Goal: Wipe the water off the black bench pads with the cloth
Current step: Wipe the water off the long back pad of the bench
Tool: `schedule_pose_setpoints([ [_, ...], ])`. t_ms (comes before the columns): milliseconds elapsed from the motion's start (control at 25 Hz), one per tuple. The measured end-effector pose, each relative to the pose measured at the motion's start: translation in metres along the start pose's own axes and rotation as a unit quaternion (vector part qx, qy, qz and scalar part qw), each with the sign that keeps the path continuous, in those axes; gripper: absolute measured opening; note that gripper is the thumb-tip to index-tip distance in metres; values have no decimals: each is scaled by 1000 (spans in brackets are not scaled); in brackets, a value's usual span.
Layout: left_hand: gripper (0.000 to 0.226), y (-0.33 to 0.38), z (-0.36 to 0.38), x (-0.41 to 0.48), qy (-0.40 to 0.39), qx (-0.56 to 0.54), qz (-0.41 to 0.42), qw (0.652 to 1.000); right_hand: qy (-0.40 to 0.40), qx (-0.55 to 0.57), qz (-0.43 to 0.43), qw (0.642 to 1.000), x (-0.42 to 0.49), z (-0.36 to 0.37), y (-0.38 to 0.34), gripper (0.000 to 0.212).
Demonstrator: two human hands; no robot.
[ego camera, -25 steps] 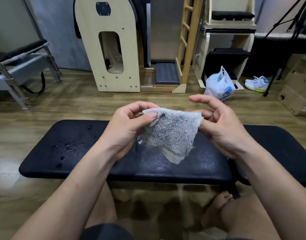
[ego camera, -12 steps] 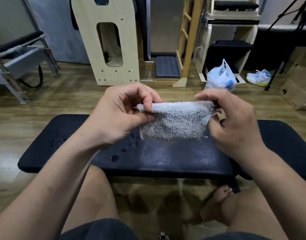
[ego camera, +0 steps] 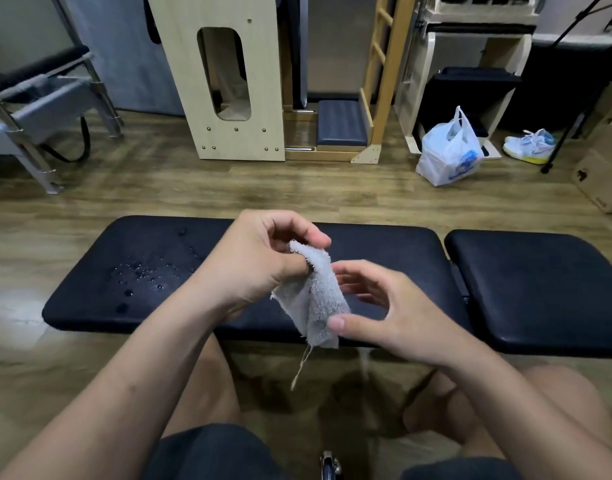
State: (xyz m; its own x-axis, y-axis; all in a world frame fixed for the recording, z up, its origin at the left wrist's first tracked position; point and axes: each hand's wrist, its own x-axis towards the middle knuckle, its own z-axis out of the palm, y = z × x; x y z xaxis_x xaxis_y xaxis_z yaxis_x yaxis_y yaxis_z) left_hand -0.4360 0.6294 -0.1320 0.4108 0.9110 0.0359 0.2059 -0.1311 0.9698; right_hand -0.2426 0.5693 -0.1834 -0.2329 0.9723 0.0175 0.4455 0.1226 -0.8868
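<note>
Currently, entries in order of relevance.

Cloth: small grey terry piece, held in the air over the long bench pad, clear of the surface. Hanging lengthwise, loosely doubled over, with a loose thread trailing from the lower edge.

Left hand: clamped on the cloth's upper end, thumb against curled fingers.

Right hand: unclenched, fingers loosely spread just beside the cloth, thumb tip touching its lower edge. No grip apparent.

Change: half a second ago, stretched level between both hands, pinched at the two top corners. Now let go on the right side and dropped into a hanging strip from the left hand alone.

Water droplets: scattered cluster toward the left end of the long bench pad, well apart from the cloth, unwiped.

Short bench pad: to the right, across a narrow gap. No droplets discernible from this view.

Judgement: probably a refolding or regathering step, readying a fresh face of the cloth rather than wiping. No contact with the surface, so the task is unfinished at the left end. Next move likely to call for a firm hold on the bunched cloth, lowering onto the pad, then a pass leftward across the beads.

Background: white plastic bag and sneaker on the wooden floor.
</note>
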Motion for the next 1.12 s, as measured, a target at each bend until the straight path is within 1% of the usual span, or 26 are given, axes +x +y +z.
schedule_pose_setpoints([
  [80, 34, -2, 0, -3, 3, 18, -29, 999, 8, -29, 5, 1000, 2, 10, 1, 54],
  [200, 35, -5, 1, -8, 1, 22, -57, 998, 56, -82, -5, 995, 6, 14, 2, 23],
  [240, 34, -8, -2, -9, 5, 31, -66, 997, 63, -109, -14, 992, 6, 11, 1, 16],
  [320, 27, -12, -8, -9, 5, 55, -85, 995, 57, -169, -21, 984, 5, 1, -2, 14],
  [360, 20, -15, -11, -10, -6, 66, -97, 993, 50, -179, -20, 982, 4, -6, -5, 12],
  [400, 13, -16, -12, -11, -24, 68, -108, 992, 48, -164, -17, 985, 4, -13, -7, 8],
  [440, 8, -18, -13, -13, -46, 58, -113, 991, 51, -124, -10, 991, 4, -18, -10, 7],
  [480, 6, -20, -12, -14, -66, 27, -114, 991, 55, -65, 1, 996, 4, -22, -12, 12],
  [520, 5, -23, -10, -15, -81, -30, -119, 989, 57, -1, 10, 998, 4, -24, -13, 17],
  [600, 5, -32, -3, -15, -98, -168, -137, 971, 57, 97, 37, 993, 5, -22, -9, 23],
  [640, 7, -38, 1, -14, -102, -218, -148, 959, 60, 118, 51, 990, 5, -18, -3, 23],
  [680, 9, -45, 5, -14, -105, -245, -158, 951, 68, 116, 62, 989, 4, -15, 4, 25],
  [760, 15, -60, 13, -17, -101, -258, -186, 942, 106, 50, 76, 990, 0, -7, 21, 25],
  [840, 24, -72, 24, -20, -97, -246, -211, 941, 138, 1, 84, 987, -6, 3, 36, 19],
  [920, 30, -80, 35, -12, -81, -223, -204, 950, 185, -23, 95, 978, -2, 10, 43, 15],
  [1000, 27, -87, 42, 13, -35, -215, -204, 955, 231, -55, 114, 965, 19, 1, 60, 15],
  [1040, 21, -92, 42, 28, -5, -187, -217, 958, 239, -86, 146, 956, 34, -6, 74, 15],
  [1080, 19, -99, 38, 41, 14, -91, -221, 971, 236, -130, 198, 943, 46, -15, 88, 16],
  [1120, 20, -107, 31, 46, 16, 81, -192, 978, 220, -187, 246, 925, 53, -23, 104, 22],
])
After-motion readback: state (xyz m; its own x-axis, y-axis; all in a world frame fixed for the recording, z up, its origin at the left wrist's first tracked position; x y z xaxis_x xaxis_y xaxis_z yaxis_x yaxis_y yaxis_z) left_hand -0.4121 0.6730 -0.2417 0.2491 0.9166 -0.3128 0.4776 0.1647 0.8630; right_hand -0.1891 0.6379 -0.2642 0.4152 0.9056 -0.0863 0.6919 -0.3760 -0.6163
